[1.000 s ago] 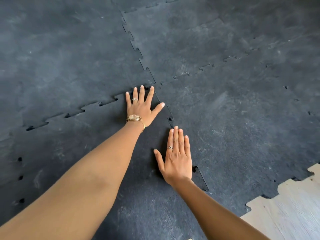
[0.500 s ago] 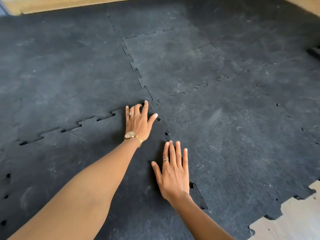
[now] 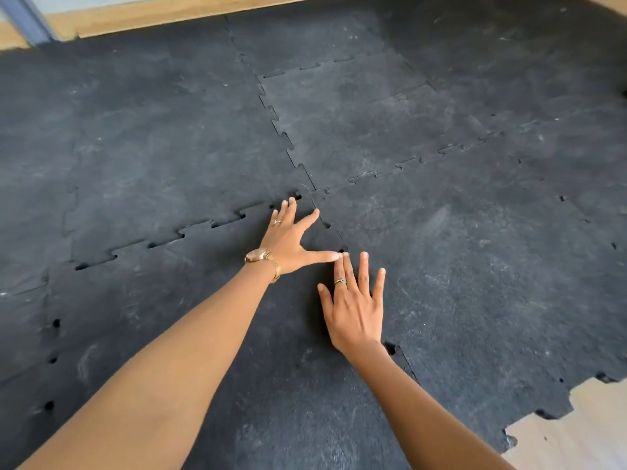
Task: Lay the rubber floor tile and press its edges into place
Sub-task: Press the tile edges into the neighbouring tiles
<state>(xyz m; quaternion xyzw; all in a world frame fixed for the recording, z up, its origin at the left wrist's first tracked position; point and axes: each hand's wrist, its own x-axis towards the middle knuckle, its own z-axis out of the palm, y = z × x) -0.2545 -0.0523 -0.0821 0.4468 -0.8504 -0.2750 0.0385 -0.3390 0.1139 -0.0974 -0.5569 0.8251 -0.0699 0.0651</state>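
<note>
A dark rubber floor tile [image 3: 210, 320] with jigsaw edges lies under both my arms. My left hand [image 3: 291, 239], wearing a gold watch and a ring, is flat on the tile's far right corner with fingers spread and the thumb stretched right along the seam. My right hand [image 3: 354, 307] lies flat and open across the tile's right seam [image 3: 397, 354], its fingertips touching the left thumb. The far seam [image 3: 163, 240] still shows small dark gaps between the teeth. Neither hand holds anything.
Several matching rubber tiles [image 3: 458, 266] cover the floor all around. Bare pale wood floor [image 3: 576, 432] shows at the lower right past a toothed tile edge. A wooden strip [image 3: 176, 11] runs along the far edge.
The view has tilted up, showing the far wooden strip. My left thumb has swung out to the right along the seam, and my right hand has shifted right across the seam with fingers spread.
</note>
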